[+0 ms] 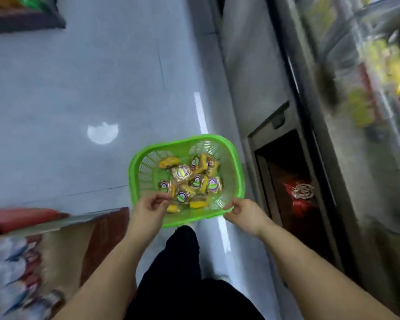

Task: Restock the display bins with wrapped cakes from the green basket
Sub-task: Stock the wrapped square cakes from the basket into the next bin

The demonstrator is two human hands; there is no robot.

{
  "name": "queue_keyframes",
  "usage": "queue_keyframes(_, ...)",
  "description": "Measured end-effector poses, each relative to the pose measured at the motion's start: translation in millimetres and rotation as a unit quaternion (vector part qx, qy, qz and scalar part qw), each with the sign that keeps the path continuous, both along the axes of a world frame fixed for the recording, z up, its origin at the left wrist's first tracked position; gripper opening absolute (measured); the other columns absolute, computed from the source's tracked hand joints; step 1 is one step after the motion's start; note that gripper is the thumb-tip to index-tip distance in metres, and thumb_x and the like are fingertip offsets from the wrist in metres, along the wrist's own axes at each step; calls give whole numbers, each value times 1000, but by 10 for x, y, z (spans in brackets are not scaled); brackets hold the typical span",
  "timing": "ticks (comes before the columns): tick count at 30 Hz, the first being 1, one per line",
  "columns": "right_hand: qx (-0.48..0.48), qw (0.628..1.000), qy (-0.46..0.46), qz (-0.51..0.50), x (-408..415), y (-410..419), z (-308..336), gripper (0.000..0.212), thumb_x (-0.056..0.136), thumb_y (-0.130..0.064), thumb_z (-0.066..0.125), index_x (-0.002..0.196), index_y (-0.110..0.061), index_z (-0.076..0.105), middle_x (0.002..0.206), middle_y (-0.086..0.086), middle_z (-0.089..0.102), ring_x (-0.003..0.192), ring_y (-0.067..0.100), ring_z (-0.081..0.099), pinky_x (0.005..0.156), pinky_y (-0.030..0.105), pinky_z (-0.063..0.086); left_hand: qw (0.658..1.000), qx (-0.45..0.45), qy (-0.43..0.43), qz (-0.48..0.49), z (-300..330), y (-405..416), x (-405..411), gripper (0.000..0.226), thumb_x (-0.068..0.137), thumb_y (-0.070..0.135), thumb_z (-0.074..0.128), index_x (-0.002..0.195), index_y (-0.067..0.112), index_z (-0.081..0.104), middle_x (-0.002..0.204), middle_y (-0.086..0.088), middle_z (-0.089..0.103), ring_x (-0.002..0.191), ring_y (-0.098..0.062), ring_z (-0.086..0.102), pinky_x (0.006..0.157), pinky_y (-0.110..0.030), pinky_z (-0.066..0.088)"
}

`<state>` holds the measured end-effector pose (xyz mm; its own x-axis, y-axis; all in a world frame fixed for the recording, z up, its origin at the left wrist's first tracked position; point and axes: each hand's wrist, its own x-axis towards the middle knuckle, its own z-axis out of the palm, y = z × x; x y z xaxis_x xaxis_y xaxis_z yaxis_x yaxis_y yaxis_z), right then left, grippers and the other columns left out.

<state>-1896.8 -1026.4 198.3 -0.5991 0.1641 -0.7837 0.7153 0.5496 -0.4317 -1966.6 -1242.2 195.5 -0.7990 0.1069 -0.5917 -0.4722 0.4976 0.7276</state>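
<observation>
A green plastic basket hangs above the grey floor in front of me, held by its near rim. Inside lie several wrapped cakes, yellow-brown with round green and purple labels. My left hand grips the near left rim, fingers curled over the edge. On the near right rim my right hand pinches the edge. The display bins on the right are blurred behind clear panels, with yellow and green packs inside.
A grey counter base runs along the right, with a dark open compartment holding a red pack. A shelf with boxes and packets stands at the lower left. My dark trouser leg is below the basket.
</observation>
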Motion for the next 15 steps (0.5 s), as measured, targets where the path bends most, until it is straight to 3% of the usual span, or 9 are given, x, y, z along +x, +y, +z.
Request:
queue_keyframes(2,49,998,-50,6,-124,46,-435,24,84,-19,61,107,-12,63,84,7,63,93,29,62,75,29,44,997,-64,-25,-27,-404,-197,-114,18,86,6,60,80,22,65,76,2,65,74,-11,61,66,-19,45)
queue_keyframes(4,97,994,-47,-32,-241,107,-840,39,82,-17,64,120,-8,57,109,19,63,108,32,58,84,31,43,986,-150,-28,-69,-797,-398,-215,19,82,5,62,97,16,67,92,-6,65,91,-23,61,79,-29,44)
queue_keyframes(7,171,982,-17,-82,-422,290,-1465,65,80,-14,66,137,-3,37,128,27,47,121,38,44,100,37,35,961,-254,-9,-105,-1425,-660,-398,55,75,-3,66,127,-3,47,124,-28,47,121,-39,40,103,-39,30)
queue_keyframes(9,176,978,-37,-102,-512,444,-1875,74,81,-17,66,142,-4,25,134,26,43,125,39,41,103,40,34,953,-283,-57,-93,-1824,-777,-510,75,77,0,68,139,-7,27,141,-30,33,133,-39,28,109,-41,23)
queue_keyframes(10,158,978,-43,-126,-544,511,-2067,76,82,-17,65,143,-6,23,135,25,43,126,37,43,104,40,35,953,-280,-93,-70,-2011,-805,-558,78,78,3,69,141,-6,23,143,-28,32,133,-39,29,107,-42,26)
queue_keyframes(12,124,974,-35,-185,-573,615,-2373,72,83,-15,66,141,-6,25,135,22,47,122,35,49,100,37,40,952,-275,-137,-13,-2331,-825,-614,67,78,4,69,135,-5,33,135,-29,44,123,-42,43,98,-45,37)
queue_keyframes(15,115,966,-22,-230,-589,735,-2553,48,83,-4,63,127,0,44,120,22,59,100,30,59,76,30,44,940,-301,-156,47,-2571,-873,-665,49,78,4,68,122,-6,49,122,-29,55,111,-42,54,95,-48,44)
